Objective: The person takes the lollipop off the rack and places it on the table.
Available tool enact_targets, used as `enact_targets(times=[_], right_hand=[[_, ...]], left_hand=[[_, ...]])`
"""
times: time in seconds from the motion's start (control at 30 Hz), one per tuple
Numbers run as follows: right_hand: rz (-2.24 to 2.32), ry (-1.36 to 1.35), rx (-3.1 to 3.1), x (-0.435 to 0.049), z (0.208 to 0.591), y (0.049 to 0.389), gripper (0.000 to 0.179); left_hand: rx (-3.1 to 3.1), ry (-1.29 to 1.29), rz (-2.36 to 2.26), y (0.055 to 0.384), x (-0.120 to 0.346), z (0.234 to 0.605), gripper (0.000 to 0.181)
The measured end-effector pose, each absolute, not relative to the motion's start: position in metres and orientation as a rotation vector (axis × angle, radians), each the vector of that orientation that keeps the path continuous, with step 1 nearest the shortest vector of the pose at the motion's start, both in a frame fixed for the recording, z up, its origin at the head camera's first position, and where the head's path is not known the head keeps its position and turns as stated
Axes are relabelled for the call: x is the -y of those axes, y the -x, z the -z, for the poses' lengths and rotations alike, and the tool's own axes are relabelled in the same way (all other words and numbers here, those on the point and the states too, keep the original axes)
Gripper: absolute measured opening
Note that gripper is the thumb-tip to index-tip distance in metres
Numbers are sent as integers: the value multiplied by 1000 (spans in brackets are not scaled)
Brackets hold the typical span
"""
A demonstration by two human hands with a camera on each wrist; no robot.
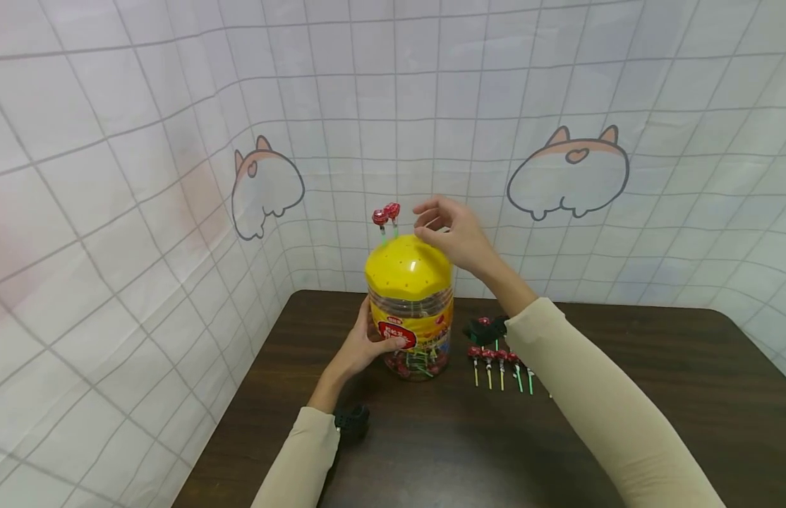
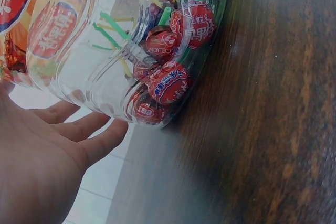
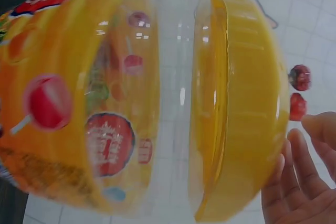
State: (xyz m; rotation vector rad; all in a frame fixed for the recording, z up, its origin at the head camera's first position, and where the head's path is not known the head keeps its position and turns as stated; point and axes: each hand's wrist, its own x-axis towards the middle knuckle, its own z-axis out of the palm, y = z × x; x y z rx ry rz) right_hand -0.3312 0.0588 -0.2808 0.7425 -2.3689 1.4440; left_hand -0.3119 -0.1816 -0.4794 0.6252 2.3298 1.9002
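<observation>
A clear plastic candy jar (image 1: 410,310) with a domed yellow lid (image 1: 408,267) stands upright on the table. My left hand (image 1: 363,347) holds it from the left, thumb across the front label and fingers round the side. Wrapped lollipops (image 2: 168,82) with green and yellow sticks lie in the jar's bottom. Two red lollipops (image 1: 385,214) stand stick-down in the small holes at the lid's far left. Just right of them, above the lid, hovers my right hand (image 1: 453,233), its fingers loosely bent and nothing between them; the right wrist view shows the fingertips (image 3: 295,135) close beside the lid.
Several red lollipops (image 1: 502,356) lie in a row on the dark wooden table (image 1: 431,437), right of the jar and partly behind the right sleeve (image 1: 583,381). Behind the table hangs a white grid-patterned cloth (image 1: 393,106) with cartoon drawings.
</observation>
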Motion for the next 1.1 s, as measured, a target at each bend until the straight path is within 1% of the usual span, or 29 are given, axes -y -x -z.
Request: enact_targets(times=[0.2, 0.43, 0.67, 0.93, 1.1], right_hand=[[-1503, -707, 2400, -40, 273, 345, 37], [-1484, -675, 2461, -27, 272, 357, 37], [-1468, -652, 2464, -21, 273, 362, 36], [-1549, -653, 2267, -23, 268, 356, 34], [-1621, -725, 2191, -33, 261, 347, 40]], left_hand=[[-2345, -608, -1901, 310, 181, 478, 110], [-2340, -596, -1887, 309, 181, 476, 107], [-2340, -602, -1880, 311, 180, 477, 108], [-2326, -608, -1899, 311, 180, 477, 107], [-2339, -610, -1901, 311, 180, 476, 109]])
